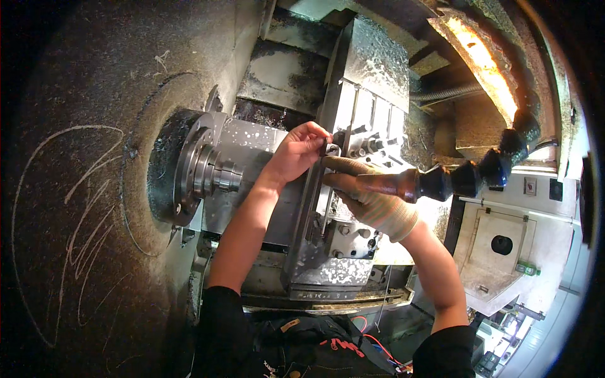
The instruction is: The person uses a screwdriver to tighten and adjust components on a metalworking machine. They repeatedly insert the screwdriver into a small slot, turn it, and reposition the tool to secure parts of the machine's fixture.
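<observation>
A jointed hose (465, 178) partly screens the hands (381, 211) at an apparent toolholder (333, 150).

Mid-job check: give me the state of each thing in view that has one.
Left hand: bare, fingers bent at small metal block; grip unclear.
Right hand: gloved, fingers pointing toward that block; grip unclear.
Lamp: lit.
Black segmented hose: bent.
Collet: facing right; rotation can't be told.
Tool slide: speckled.
</observation>
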Action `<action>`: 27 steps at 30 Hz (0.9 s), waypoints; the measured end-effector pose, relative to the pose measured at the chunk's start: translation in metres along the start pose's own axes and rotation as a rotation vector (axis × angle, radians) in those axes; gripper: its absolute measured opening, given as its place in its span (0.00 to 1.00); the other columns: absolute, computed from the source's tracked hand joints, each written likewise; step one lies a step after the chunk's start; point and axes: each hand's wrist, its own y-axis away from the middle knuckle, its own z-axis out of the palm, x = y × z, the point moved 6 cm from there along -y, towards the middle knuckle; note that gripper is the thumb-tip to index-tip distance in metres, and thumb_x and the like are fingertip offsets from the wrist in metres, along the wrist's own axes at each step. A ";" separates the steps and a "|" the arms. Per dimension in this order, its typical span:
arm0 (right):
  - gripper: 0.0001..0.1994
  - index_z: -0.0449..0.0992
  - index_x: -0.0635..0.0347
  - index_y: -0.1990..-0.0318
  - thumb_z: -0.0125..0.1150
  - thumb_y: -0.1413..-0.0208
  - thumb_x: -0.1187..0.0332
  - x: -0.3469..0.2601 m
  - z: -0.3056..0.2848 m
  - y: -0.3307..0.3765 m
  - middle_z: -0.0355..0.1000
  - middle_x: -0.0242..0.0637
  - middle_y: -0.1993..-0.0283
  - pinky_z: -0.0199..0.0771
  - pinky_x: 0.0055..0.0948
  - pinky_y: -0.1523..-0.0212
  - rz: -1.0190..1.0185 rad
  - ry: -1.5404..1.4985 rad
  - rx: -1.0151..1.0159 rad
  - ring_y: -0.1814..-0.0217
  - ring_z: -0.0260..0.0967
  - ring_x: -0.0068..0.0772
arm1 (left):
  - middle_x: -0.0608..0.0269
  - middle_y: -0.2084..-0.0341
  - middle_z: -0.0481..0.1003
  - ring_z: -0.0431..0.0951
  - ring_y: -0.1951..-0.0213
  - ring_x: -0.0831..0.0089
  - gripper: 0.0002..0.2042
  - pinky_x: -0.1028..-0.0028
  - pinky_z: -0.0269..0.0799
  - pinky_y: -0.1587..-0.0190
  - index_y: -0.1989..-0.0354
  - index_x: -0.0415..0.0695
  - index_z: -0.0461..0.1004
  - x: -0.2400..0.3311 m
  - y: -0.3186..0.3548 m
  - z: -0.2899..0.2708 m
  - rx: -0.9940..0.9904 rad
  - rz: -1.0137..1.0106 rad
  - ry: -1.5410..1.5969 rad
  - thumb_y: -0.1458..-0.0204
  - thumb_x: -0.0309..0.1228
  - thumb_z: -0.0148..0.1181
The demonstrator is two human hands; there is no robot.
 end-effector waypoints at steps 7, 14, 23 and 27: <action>0.11 0.73 0.54 0.64 0.56 0.59 0.72 -0.034 -0.017 -0.034 0.70 0.36 0.64 0.69 0.36 0.68 -0.224 0.372 -0.067 0.66 0.69 0.39 | 0.64 0.68 0.74 0.72 0.63 0.78 0.07 0.75 0.68 0.57 0.66 0.43 0.71 0.004 0.000 0.003 0.021 -0.008 0.014 0.48 0.32 0.55; 0.08 0.74 0.51 0.69 0.58 0.58 0.62 -0.022 -0.014 -0.062 0.69 0.35 0.70 0.67 0.38 0.67 -0.291 0.503 -0.083 0.69 0.68 0.39 | 0.65 0.68 0.72 0.71 0.60 0.78 0.09 0.77 0.68 0.57 0.65 0.41 0.71 0.004 0.003 0.007 0.076 -0.084 0.053 0.48 0.33 0.56; 0.16 0.76 0.54 0.62 0.57 0.55 0.55 0.008 -0.032 -0.116 0.73 0.41 0.64 0.70 0.36 0.58 0.218 0.471 -0.297 0.60 0.70 0.44 | 0.63 0.61 0.71 0.72 0.58 0.74 0.08 0.72 0.66 0.52 0.62 0.42 0.72 0.016 0.010 0.005 0.133 0.102 -0.636 0.46 0.31 0.52; 0.18 0.76 0.56 0.62 0.64 0.59 0.57 0.031 -0.044 -0.110 0.72 0.43 0.60 0.69 0.36 0.57 0.418 0.202 -0.274 0.58 0.70 0.44 | 0.63 0.64 0.74 0.73 0.58 0.73 0.06 0.72 0.66 0.52 0.63 0.44 0.73 -0.007 -0.001 -0.013 0.060 -0.093 0.278 0.46 0.29 0.51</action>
